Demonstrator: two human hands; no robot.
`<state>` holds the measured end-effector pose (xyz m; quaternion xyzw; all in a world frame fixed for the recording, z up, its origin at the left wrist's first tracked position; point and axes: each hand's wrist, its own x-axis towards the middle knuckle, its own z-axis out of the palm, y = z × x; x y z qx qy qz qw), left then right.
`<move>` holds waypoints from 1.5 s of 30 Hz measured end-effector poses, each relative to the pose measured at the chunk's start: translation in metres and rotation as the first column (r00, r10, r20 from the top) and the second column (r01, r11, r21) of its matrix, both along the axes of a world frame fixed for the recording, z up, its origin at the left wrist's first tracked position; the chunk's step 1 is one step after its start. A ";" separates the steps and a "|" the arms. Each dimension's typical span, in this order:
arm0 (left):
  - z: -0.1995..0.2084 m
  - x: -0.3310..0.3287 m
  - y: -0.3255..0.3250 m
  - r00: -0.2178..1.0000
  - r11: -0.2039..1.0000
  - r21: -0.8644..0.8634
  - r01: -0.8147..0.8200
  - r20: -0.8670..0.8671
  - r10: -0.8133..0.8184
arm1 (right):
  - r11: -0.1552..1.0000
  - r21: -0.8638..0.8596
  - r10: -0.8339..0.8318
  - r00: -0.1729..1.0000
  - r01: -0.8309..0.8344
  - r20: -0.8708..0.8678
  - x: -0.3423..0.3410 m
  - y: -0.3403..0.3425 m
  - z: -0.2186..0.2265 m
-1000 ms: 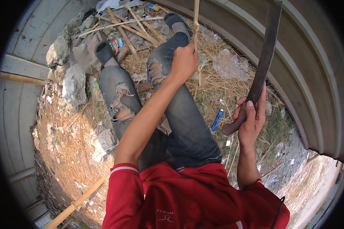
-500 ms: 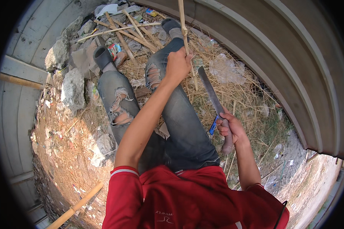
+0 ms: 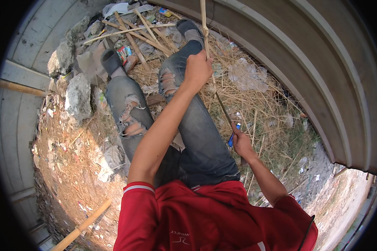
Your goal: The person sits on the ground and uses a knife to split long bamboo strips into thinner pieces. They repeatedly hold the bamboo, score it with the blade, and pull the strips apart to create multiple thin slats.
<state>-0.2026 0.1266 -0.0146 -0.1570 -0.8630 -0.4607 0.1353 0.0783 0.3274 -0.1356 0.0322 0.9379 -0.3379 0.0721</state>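
My left hand (image 3: 198, 72) is closed around a split bamboo strip (image 3: 204, 30) above my right knee. The strip runs up past the top edge of the view, and its lower end sticks out below my fist. To the right and lower, my right hand (image 3: 242, 144) grips a machete (image 3: 224, 108). The blade is seen nearly edge-on, a thin dark line, its tip at or very near the strip's lower end; whether they touch I cannot tell. Most of the machete's handle is hidden by my hand. Beside those fingers lies a small blue object (image 3: 231, 138), partly covered.
Bamboo strips (image 3: 132, 39) lie heaped beyond my feet. Concrete lumps (image 3: 78, 96) stand left of my legs. Corrugated metal sheeting (image 3: 322, 71) curves along the right. Dry straw (image 3: 259, 108) and litter cover the ground. A bamboo pole (image 3: 81, 229) lies at lower left.
The machete has turned from showing its broad side to edge-on, and its tip has moved down and left towards the strip. My right hand rolled over; my left hand shifted slightly right.
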 end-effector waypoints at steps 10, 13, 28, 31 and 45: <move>0.006 0.000 -0.005 0.998 0.999 -0.012 0.044 -0.049 -0.045 | 0.643 -0.580 -0.147 0.824 0.500 0.547 -0.040 -0.007 0.088; 0.002 -0.004 -0.005 0.997 0.999 -0.033 0.009 -0.071 -0.011 | 0.860 -0.446 -0.150 0.958 0.249 0.245 -0.031 -0.026 0.091; -0.003 -0.004 -0.015 0.999 0.999 -0.003 -0.037 -0.037 0.037 | 0.997 0.068 -0.035 0.990 0.025 0.137 -0.027 -0.010 -0.035; -0.002 -0.003 -0.015 1.000 1.000 0.009 0.006 -0.028 -0.006 | 0.996 0.086 -0.034 0.988 0.021 0.151 -0.016 -0.001 -0.076; 0.002 0.000 -0.031 0.999 0.999 0.001 -0.047 -0.011 0.047 | 0.910 -0.379 -0.229 0.965 0.166 -0.128 -0.053 -0.013 0.002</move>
